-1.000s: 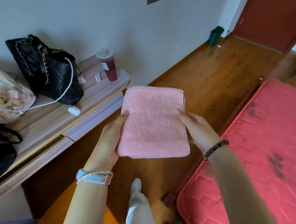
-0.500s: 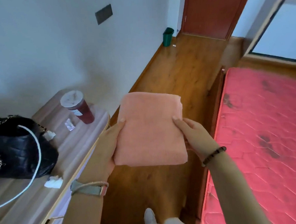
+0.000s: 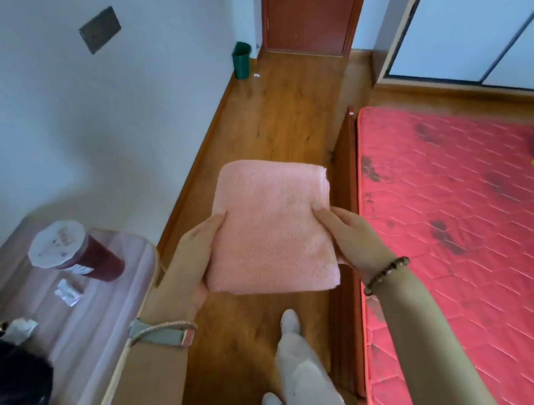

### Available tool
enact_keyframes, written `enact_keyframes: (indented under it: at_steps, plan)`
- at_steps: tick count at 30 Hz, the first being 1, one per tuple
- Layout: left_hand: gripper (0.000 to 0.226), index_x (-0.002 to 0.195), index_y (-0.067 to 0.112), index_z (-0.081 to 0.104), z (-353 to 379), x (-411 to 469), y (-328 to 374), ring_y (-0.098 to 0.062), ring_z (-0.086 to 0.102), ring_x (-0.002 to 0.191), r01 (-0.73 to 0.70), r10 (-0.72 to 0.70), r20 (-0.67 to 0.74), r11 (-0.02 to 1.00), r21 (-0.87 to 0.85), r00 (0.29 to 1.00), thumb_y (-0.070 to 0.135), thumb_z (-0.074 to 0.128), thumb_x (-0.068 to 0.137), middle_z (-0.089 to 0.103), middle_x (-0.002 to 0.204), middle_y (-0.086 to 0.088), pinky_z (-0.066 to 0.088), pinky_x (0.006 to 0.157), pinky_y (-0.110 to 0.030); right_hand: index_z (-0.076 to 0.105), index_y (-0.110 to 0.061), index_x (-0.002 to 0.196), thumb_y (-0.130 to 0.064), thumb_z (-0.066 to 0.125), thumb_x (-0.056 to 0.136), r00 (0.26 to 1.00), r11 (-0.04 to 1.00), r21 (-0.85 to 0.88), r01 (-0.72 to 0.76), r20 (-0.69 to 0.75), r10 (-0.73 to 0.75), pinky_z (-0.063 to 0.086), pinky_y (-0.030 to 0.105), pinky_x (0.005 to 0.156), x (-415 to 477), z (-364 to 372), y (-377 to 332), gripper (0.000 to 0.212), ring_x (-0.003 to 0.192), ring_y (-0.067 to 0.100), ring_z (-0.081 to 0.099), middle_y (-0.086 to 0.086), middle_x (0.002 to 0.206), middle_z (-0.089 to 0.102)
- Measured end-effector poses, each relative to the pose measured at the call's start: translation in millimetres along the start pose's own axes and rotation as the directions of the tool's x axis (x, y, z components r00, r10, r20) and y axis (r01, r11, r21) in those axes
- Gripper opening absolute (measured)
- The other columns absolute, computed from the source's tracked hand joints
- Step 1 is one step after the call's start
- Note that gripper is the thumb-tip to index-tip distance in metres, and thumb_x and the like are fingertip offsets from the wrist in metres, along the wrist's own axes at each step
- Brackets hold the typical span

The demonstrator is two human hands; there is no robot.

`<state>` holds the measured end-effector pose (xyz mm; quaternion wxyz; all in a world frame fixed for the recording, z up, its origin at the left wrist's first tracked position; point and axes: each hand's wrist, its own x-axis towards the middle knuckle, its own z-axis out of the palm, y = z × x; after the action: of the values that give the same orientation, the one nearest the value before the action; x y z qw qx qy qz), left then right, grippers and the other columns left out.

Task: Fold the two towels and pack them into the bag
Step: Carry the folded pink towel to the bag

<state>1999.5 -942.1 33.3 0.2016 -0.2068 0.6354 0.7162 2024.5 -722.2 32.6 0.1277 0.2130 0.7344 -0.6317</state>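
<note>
A folded pink towel [image 3: 273, 226] is held flat in the air over the wooden floor, between the side table and the bed. My left hand [image 3: 188, 262] grips its left edge, thumb on top and fingers underneath. My right hand [image 3: 351, 238] grips its right edge the same way. A black quilted bag [image 3: 15, 386] shows only partly at the bottom left corner on the table. No second towel is in view.
The wooden side table [image 3: 116, 303] at left carries a sealed cup of red drink [image 3: 76, 255] and crumpled paper scraps [image 3: 67, 291]. A red mattress [image 3: 463, 254] fills the right. A green bin [image 3: 241, 59] stands by the far door. My leg [image 3: 299, 371] is below.
The view has swung right, away from the table and towards the bed and door. The black bag has slid almost out of frame. Both hands still hold the folded towel the same way.
</note>
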Motion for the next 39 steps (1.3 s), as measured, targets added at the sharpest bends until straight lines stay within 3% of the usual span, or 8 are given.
enact_keyframes:
  at_steps: [5, 9, 13, 18, 25, 31, 36, 39]
  plan:
    - [0.020, 0.096, 0.026, 0.064, 26, 40, 23, -0.021, 0.067, 0.084, -0.017, 0.016, 0.027, 0.999, 0.043, 1.000, 0.044, 0.055, 0.096, 0.070, 0.090, -0.001, 0.053, 0.066, -0.036, 0.066, -0.012, 0.110, -0.048, 0.052, 0.096, 0.999, 0.999, 0.040, -0.012, -0.045, 0.013, 0.058, 0.049, 0.087, 40, -16, -15, 0.041, 0.102, 0.032, 0.069, 0.017, 0.115, 0.069]
    - [0.020, 0.098, 0.027, 0.063, 51, 81, 50, -0.021, 0.067, 0.087, -0.038, 0.033, 0.065, 0.996, 0.086, 0.997, 0.045, 0.054, 0.096, 0.069, 0.094, -0.002, 0.055, 0.066, -0.036, 0.066, -0.012, 0.110, -0.048, 0.053, 0.095, 0.998, 0.996, 0.086, -0.004, -0.066, 0.009, 0.059, 0.048, 0.087, 82, -35, -34, 0.040, 0.102, 0.030, 0.070, 0.016, 0.115, 0.070]
    - [0.021, 0.100, 0.028, 0.062, 75, 116, 74, -0.016, 0.069, 0.082, -0.051, 0.042, 0.080, 0.992, 0.113, 0.996, 0.047, 0.053, 0.096, 0.070, 0.092, 0.001, 0.055, 0.054, -0.028, 0.066, -0.014, 0.111, -0.049, 0.053, 0.095, 0.998, 0.994, 0.112, -0.003, -0.069, 0.011, 0.059, 0.046, 0.086, 119, -55, -53, 0.041, 0.099, 0.027, 0.071, 0.012, 0.113, 0.072]
    - [0.027, 0.108, 0.025, 0.065, 100, 153, 98, -0.026, 0.071, 0.095, -0.034, 0.022, 0.094, 0.991, 0.128, 0.995, 0.046, 0.054, 0.095, 0.072, 0.105, -0.006, 0.060, 0.069, -0.038, 0.067, -0.017, 0.110, -0.049, 0.054, 0.094, 0.998, 0.992, 0.126, 0.004, -0.062, 0.004, 0.061, 0.040, 0.082, 159, -79, -73, 0.039, 0.093, 0.018, 0.073, 0.003, 0.107, 0.074]
    - [0.031, 0.111, 0.023, 0.066, 127, 201, 122, -0.033, 0.070, 0.103, -0.003, -0.015, 0.138, 0.991, 0.132, 0.990, 0.047, 0.057, 0.094, 0.071, 0.113, -0.012, 0.058, 0.087, -0.055, 0.068, -0.018, 0.110, -0.048, 0.054, 0.094, 0.995, 0.990, 0.143, -0.006, -0.096, 0.020, 0.061, 0.039, 0.081, 203, -100, -91, 0.037, 0.094, 0.020, 0.073, 0.004, 0.107, 0.074]
    - [0.035, 0.118, 0.023, 0.063, 148, 250, 146, -0.031, 0.069, 0.105, -0.021, -0.013, 0.192, 0.985, 0.172, 0.981, 0.048, 0.056, 0.094, 0.069, 0.114, -0.010, 0.059, 0.084, -0.047, 0.068, -0.020, 0.111, -0.049, 0.055, 0.093, 0.991, 0.984, 0.180, -0.010, -0.130, 0.034, 0.060, 0.040, 0.081, 244, -116, -105, 0.036, 0.094, 0.019, 0.073, 0.002, 0.106, 0.075]
    - [0.036, 0.117, 0.027, 0.064, 166, 298, 175, -0.031, 0.067, 0.107, -0.021, -0.031, 0.222, 0.974, 0.227, 0.975, 0.052, 0.055, 0.093, 0.068, 0.116, -0.009, 0.056, 0.092, -0.052, 0.068, -0.021, 0.109, -0.048, 0.055, 0.094, 0.985, 0.980, 0.198, 0.002, -0.170, 0.032, 0.058, 0.032, 0.072, 287, -123, -125, 0.034, 0.086, 0.014, 0.073, -0.001, 0.100, 0.075]
    - [0.032, 0.113, 0.031, 0.064, 176, 335, 197, -0.028, 0.067, 0.107, -0.033, -0.030, 0.236, 0.965, 0.259, 0.971, 0.053, 0.054, 0.093, 0.069, 0.116, -0.006, 0.054, 0.096, -0.052, 0.068, -0.021, 0.109, -0.047, 0.055, 0.094, 0.980, 0.974, 0.225, 0.010, -0.194, 0.034, 0.058, 0.033, 0.073, 319, -125, -141, 0.033, 0.088, 0.015, 0.074, -0.001, 0.102, 0.076]
